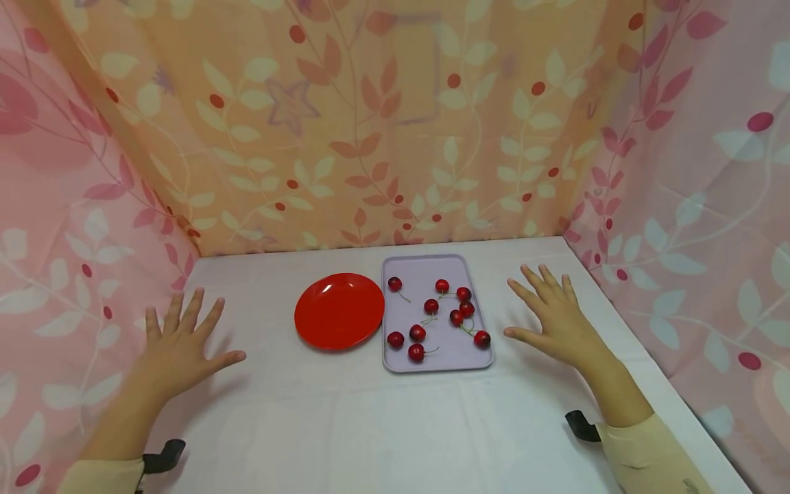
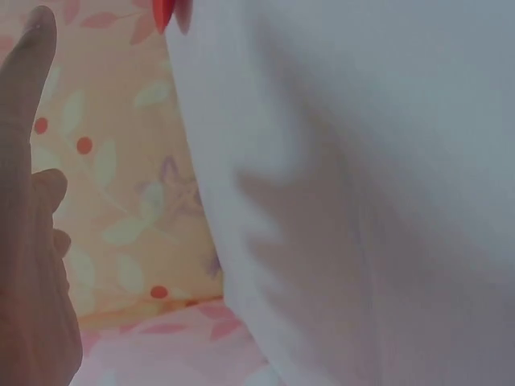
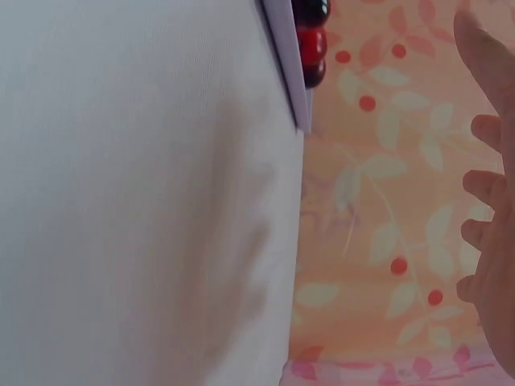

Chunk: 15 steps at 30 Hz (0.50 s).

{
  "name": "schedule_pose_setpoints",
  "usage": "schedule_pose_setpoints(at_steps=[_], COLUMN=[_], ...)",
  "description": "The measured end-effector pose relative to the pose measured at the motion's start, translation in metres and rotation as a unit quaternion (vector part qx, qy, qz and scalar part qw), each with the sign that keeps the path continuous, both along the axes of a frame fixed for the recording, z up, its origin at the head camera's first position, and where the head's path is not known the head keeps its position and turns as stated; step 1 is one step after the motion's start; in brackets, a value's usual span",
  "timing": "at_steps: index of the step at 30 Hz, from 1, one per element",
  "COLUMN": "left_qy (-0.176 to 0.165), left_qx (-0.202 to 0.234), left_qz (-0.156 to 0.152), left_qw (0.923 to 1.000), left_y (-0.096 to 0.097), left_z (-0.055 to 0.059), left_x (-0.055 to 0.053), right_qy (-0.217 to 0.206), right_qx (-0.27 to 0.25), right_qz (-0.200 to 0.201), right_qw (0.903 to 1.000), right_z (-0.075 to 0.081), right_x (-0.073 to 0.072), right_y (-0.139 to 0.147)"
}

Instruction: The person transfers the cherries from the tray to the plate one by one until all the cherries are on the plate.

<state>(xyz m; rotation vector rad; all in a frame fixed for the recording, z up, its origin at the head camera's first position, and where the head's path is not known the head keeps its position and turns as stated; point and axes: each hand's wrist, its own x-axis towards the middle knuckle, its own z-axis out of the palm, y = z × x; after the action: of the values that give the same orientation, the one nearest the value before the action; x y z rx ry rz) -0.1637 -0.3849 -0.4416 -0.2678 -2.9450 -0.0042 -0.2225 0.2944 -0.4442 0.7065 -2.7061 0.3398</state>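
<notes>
My left hand (image 1: pixel 180 353) hovers over the left side of the white table, fingers spread, holding nothing. On the other side my right hand (image 1: pixel 555 319) is also spread above the cloth, to the right of a pale purple tray (image 1: pixel 441 269), and touches nothing. Several dark red cherries (image 1: pixel 431 307), most with green stems, lie scattered in the tray. A round red plate (image 1: pixel 339 312) sits against the tray's left edge with nothing on it. In the right wrist view, a few cherries (image 3: pixel 312 44) show above the tray's rim (image 3: pixel 283 48).
The white table (image 1: pixel 345 425) is enclosed by a patterned orange curtain (image 1: pixel 370 137) at the back and pink patterned curtains (image 1: pixel 55 226) on both sides. Dark straps (image 1: pixel 163 456) show at both wrists, by the beige sleeves.
</notes>
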Motion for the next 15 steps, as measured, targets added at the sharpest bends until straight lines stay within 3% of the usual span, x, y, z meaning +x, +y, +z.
schedule_pose_setpoints(at_steps=[9, 15], left_qy=[-0.022, -0.047], left_qx=[0.092, 0.154], left_qz=[-0.016, -0.024], left_qw=[0.9954, 0.9866], left_y=[0.022, 0.038], left_z=[-0.011, -0.015], left_x=[-0.021, -0.034], right_qy=[-0.007, -0.029], right_qx=[-0.04, -0.057], right_qz=[0.061, 0.081], right_qw=[0.9973, 0.9947], right_z=[-0.005, -0.004], right_x=[-0.005, -0.008], right_y=[-0.031, -0.046])
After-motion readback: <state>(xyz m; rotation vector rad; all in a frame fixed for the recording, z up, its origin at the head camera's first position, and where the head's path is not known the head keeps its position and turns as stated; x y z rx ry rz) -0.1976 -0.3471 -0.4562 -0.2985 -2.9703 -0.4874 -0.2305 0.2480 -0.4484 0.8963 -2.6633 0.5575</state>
